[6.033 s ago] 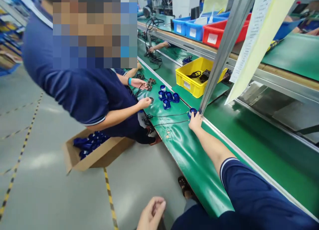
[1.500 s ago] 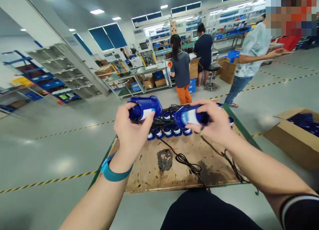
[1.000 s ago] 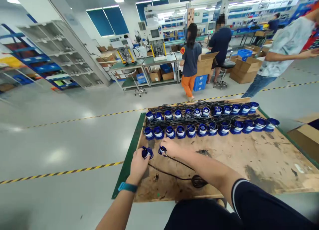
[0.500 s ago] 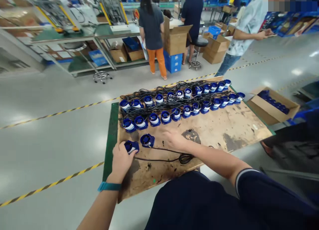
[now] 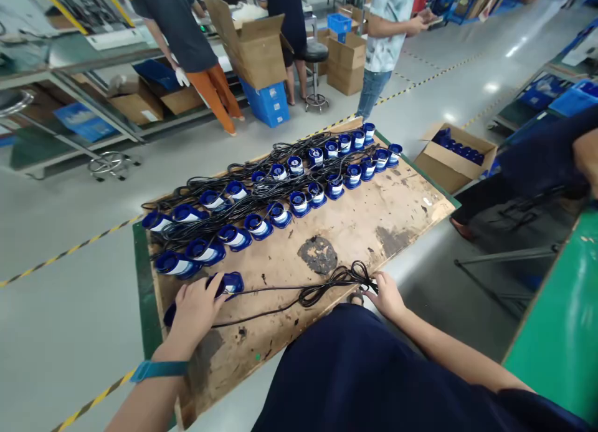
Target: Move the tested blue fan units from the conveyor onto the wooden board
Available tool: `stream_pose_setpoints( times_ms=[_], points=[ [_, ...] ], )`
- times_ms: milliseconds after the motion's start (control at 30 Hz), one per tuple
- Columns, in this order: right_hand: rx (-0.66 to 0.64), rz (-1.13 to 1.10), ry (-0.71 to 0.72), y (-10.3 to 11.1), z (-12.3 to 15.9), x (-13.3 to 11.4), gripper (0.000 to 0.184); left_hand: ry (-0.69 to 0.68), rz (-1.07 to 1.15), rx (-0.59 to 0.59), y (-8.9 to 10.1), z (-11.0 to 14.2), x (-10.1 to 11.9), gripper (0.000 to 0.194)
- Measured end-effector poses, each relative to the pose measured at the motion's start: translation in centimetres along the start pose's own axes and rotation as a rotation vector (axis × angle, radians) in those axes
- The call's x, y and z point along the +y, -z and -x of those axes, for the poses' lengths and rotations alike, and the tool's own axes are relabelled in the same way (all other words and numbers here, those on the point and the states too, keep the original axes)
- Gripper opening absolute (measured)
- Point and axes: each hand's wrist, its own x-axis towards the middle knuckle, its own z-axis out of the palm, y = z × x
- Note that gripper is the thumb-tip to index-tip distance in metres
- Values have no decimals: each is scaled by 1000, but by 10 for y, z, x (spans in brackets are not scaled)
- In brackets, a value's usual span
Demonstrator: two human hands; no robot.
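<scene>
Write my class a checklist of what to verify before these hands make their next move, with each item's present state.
1. Left hand at the nearer blue housing: ok, fingers over it.
2. Right hand on the black cables: ok, fingers at the bundled loops.
3. Second housing fully visible: not ok, mostly hidden by the left hand.
4. Cable loops free of tangles: cannot tell, they overlap.
5. Two labelled rows on the wooden board: ok.

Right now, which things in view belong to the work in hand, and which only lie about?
Likely in the work:
two blue parts at the left hand
black cables at the right hand
rows of blue parts
wooden board

Likely just nearby:
black-seated stool
cartons beside it
</scene>
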Motion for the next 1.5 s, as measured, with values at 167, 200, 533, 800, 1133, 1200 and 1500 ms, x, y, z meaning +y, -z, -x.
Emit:
stream_pose_setpoints(
  times_ms=[167, 200, 533, 800, 1133, 1200, 1500],
  points=[
    [52, -25, -48, -18, 6, -1, 17, 68, -3, -6, 1, 9, 3, 55],
    [48, -26, -57, -18, 9, -2, 16, 79, -1, -6, 0, 10, 3, 56],
    [-468, -208, -33, 61, -6, -30, 40, 246, 28, 142, 6, 24, 34, 58],
    [-677, -506, -25, 112, -42, -60, 22, -273, 530, 210, -9, 51, 164, 28],
    [-499, -108, 108, 40, -15, -43, 29, -332, 555, -76, -29, 20, 212, 29],
    [-375, -167, 158, 46, -11, -47, 36, -387, 541, -31, -19, 26, 211, 29],
    [-884, -529, 173, 74, -48, -104, 47, -346, 816, 273, 15, 47, 208, 23]
  ],
)
